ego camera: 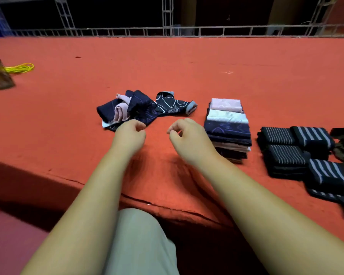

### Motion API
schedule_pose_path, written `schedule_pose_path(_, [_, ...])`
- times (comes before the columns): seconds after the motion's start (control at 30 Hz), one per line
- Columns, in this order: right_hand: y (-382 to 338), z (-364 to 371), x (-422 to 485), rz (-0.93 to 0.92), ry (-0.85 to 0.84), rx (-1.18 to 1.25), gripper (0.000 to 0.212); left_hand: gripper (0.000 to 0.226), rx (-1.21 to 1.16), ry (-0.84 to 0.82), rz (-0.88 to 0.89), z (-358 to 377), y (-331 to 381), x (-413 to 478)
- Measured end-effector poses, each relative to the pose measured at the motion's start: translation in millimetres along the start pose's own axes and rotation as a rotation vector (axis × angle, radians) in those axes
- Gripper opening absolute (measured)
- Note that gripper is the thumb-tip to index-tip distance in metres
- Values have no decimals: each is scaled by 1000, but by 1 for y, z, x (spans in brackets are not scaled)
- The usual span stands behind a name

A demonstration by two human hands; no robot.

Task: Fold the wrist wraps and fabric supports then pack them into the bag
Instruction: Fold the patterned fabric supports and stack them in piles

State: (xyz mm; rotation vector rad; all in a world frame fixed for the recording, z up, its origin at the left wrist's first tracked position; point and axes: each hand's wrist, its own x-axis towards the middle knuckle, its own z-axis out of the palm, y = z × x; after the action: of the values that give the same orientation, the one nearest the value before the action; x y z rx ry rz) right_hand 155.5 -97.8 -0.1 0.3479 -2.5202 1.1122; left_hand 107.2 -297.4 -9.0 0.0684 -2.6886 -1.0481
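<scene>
Head view: left hand [130, 133], right hand [189, 135] loosely curled, empty; crumpled supports [139, 108] ahead; yellow cord [20, 68] far left.

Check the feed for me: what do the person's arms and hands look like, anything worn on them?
Both forearms are bare as far as the frame shows: no sleeves. The left hand and right hand carry no gloves, and no watch, ring or wristband shows. Light beige trousers show below.
</scene>
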Motion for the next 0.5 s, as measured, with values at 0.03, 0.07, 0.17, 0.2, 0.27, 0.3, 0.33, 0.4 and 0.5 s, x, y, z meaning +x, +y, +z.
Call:
schedule_pose_path(0.03, [1,11,4,8,-32,1,18,35,25,18,18,-3,-5,6])
schedule_pose_path(0.07, [2,22,7,19,-60,1,19,34,54,30,40,-5,-9,14])
schedule_pose_path(0.17, [6,45,17,55,-103,-13,26,31,171,54,109,-7,-21,40])
schedule_pose_path(0.2, [9,52,21,63,-106,-18,27,36,201,57,126,-5,-25,48])
schedule_pose_path(0.27, [15,62,26,75,-102,-26,30,43,259,42,146,-2,-32,62])
schedule_pose_path(0.3, [19,67,27,81,-90,-27,30,42,290,18,146,0,-35,68])
schedule_pose_path(0.33, [24,71,26,87,-72,-27,31,39,313,-11,145,2,-37,72])
schedule_pose_path(0.4, [32,79,22,103,-34,-34,29,29,339,-45,142,5,-41,79])
schedule_pose_path(0.5, [38,84,20,118,-12,-30,26,28,328,-51,133,8,-43,85])
